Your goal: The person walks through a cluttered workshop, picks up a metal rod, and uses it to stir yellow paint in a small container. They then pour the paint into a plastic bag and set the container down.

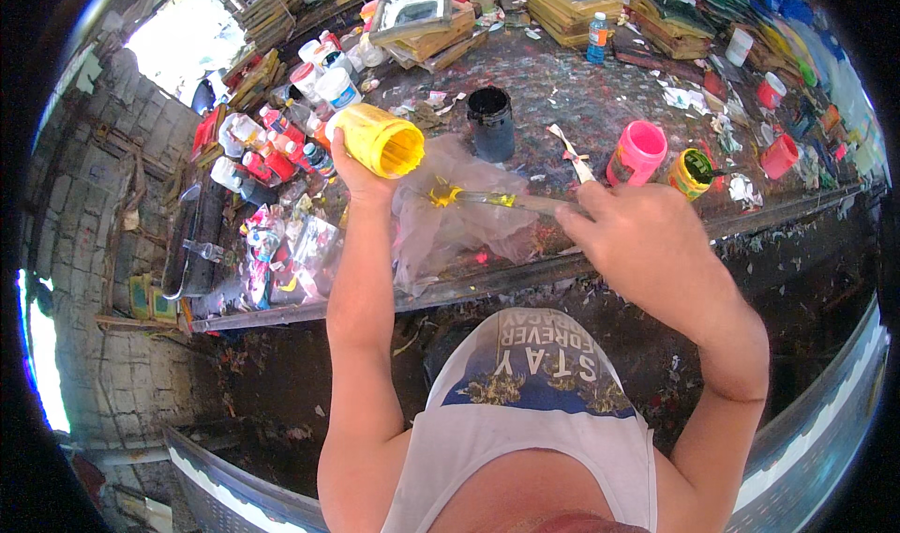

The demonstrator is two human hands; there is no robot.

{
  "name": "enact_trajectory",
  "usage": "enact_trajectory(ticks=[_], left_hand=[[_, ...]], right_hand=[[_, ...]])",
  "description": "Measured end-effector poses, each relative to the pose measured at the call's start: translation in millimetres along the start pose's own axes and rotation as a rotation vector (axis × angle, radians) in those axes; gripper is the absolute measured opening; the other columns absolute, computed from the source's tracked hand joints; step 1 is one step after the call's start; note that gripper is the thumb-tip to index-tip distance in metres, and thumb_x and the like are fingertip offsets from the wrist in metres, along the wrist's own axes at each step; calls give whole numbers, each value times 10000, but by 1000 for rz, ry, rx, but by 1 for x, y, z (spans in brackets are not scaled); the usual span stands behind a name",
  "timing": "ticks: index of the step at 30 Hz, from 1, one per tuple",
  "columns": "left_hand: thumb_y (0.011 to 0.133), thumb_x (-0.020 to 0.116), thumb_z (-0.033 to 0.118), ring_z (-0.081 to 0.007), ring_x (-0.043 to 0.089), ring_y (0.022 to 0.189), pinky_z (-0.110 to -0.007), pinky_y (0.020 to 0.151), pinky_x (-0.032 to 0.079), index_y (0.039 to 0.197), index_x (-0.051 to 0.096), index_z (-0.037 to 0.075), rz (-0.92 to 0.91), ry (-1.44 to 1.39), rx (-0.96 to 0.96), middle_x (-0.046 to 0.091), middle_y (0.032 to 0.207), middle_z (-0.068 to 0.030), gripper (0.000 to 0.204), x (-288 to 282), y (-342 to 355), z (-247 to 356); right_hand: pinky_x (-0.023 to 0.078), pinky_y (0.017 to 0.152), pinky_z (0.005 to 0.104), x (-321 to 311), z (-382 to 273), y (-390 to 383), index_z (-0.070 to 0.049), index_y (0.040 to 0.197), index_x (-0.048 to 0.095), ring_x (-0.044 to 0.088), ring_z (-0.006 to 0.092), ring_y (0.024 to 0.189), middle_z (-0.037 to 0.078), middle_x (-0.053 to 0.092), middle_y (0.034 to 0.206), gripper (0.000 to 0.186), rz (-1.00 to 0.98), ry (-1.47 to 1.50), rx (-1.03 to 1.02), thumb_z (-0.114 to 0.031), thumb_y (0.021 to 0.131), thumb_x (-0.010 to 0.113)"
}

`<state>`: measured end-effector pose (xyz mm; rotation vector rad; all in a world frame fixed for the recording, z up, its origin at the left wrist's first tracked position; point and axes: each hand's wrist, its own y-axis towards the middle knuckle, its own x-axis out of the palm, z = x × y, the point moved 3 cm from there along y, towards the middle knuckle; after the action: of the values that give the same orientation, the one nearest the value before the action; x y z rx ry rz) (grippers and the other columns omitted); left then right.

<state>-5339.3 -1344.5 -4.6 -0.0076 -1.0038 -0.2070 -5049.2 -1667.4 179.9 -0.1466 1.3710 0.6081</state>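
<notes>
A: Item one, and its hold?
B: Yellow jar [370, 139], tilted, mouth facing right; your left hand [364, 175] is clasped around its base end, the mouth beyond your fingers.
A: Item two?
B: Long flat tool [534, 202], one; your right hand [647, 233] is closed on its near end, the yellow-smeared tip pointing left, at yellow paint [441, 195] on a plastic sheet [417, 242].
A: Surroundings?
B: Dark jar [493, 135] behind the sheet; pink jar [639, 149] just beyond your right hand.
</notes>
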Motion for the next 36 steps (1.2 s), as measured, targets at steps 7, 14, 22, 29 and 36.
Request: enact_trajectory(ticks=[7, 14, 22, 29, 36], left_hand=[[1060, 520, 607, -398, 673, 1317, -595, 1158, 521, 1545, 591, 101, 31, -43, -65, 703, 1440, -164, 704, -5, -5, -1], [1056, 590, 518, -390, 702, 1284, -572, 1160, 540, 1514, 616, 62, 15, -7, -68, 730, 1409, -162, 647, 20, -12, -9], [1026, 679, 403, -394, 703, 1301, -576, 1158, 553, 1551, 566, 60, -13, 159, 56, 708, 1439, -175, 638, 36, -25, 2], [1043, 671, 341, -411, 722, 1239, -586, 1109, 590, 1527, 555, 28, -30, 240, 77, 698, 1393, -208, 588, 16, -20, 7], [1064, 625, 315, -411, 723, 1231, -582, 1093, 594, 1525, 554, 20, -1, 382, 154, 699, 1394, -200, 552, 10, -14, -1]], right_hand=[[596, 656, 431, -23, 4, 1, -107, 1250, 770, 743, 278, 793, 89, 662, 961, 332, 122, 22, 64, -132, 926, 702], [636, 615, 421, 47, -19, 64, -43, 1248, 721, 772, 272, 767, 107, 683, 990, 314, 226, 35, 57, -135, 949, 697], [648, 611, 446, 51, -23, 93, -46, 1225, 707, 803, 295, 787, 138, 706, 995, 293, 96, 71, -7, -164, 956, 709], [662, 625, 463, 3, -13, 66, -12, 1020, 765, 806, 336, 750, 168, 737, 930, 155, 114, 49, -78, -139, 981, 684], [663, 660, 457, -7, -3, 40, -19, 988, 778, 809, 332, 813, 164, 733, 952, 155, -20, 83, -43, -148, 948, 703]])
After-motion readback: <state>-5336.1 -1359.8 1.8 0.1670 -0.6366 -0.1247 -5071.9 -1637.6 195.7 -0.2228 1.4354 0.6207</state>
